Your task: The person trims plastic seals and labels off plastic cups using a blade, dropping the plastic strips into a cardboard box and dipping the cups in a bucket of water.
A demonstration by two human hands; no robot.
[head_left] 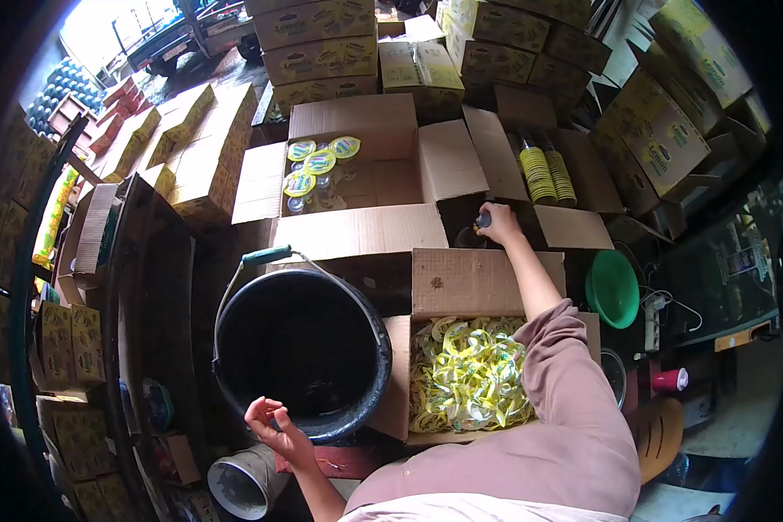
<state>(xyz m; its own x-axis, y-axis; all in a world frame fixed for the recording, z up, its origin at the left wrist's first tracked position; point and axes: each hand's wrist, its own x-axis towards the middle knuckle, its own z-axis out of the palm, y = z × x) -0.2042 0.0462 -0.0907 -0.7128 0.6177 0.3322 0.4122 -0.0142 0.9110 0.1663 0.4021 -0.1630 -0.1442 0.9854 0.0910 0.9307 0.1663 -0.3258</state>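
Observation:
My right hand is closed round a small dark knob-like handle, just beyond the box of trimmings; what it belongs to is hidden in shadow. Near the front rim of a large black bucket, my left hand is raised with loosely curled fingers apart and nothing in them. Yellow and white plastic trimmings fill a cardboard box under my right forearm. Farther off, an open carton holds several sealed cups with yellow printed lids on its left side.
Stacks of yellow cups stand in another open carton at the back right. A green basin sits on the right. Lemon-print cartons are piled behind. A pale bucket lies tilted at lower left.

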